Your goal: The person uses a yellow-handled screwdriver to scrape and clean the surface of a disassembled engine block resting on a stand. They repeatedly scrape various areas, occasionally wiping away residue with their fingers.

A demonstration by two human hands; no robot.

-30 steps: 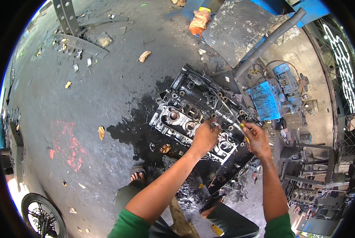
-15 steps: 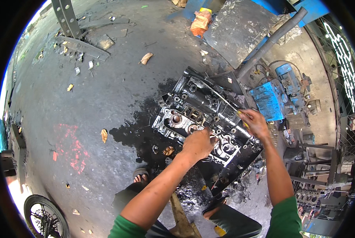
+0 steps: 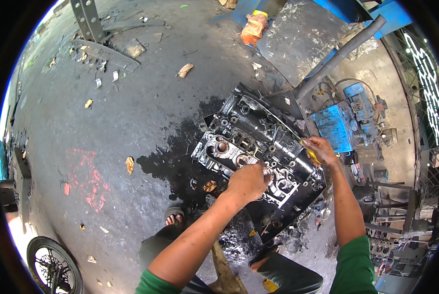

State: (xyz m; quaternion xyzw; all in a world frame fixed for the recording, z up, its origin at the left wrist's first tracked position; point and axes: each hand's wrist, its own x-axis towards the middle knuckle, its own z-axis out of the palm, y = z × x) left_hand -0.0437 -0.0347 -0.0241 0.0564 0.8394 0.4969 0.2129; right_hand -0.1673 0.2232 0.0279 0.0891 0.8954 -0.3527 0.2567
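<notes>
An oily black and silver cylinder head (image 3: 222, 147) lies in a dark metal tray (image 3: 307, 193) at the middle of the view. My left hand (image 3: 249, 182) grips its near side, back of the hand up, with fingers curled down onto the bare metal face and their tips hidden. To the right, my right hand (image 3: 322, 151) is closed round the yellow handle of a tool (image 3: 314, 157). A thin shaft seems to run from it up and left along the far side of the head; its tip cannot be made out.
Dark oil (image 3: 175, 152) is spread on the floor left of the head. A blue machine (image 3: 333, 128) stands at right, below a slanting metal pipe (image 3: 344, 54). An orange bag (image 3: 254, 30) lies at the far side, and a motorcycle wheel (image 3: 54, 267) stands at lower left.
My right hand has drawn a little to the right and down with the yellow-handled tool. My left hand keeps its place on the cylinder head. The whole view has shifted slightly.
</notes>
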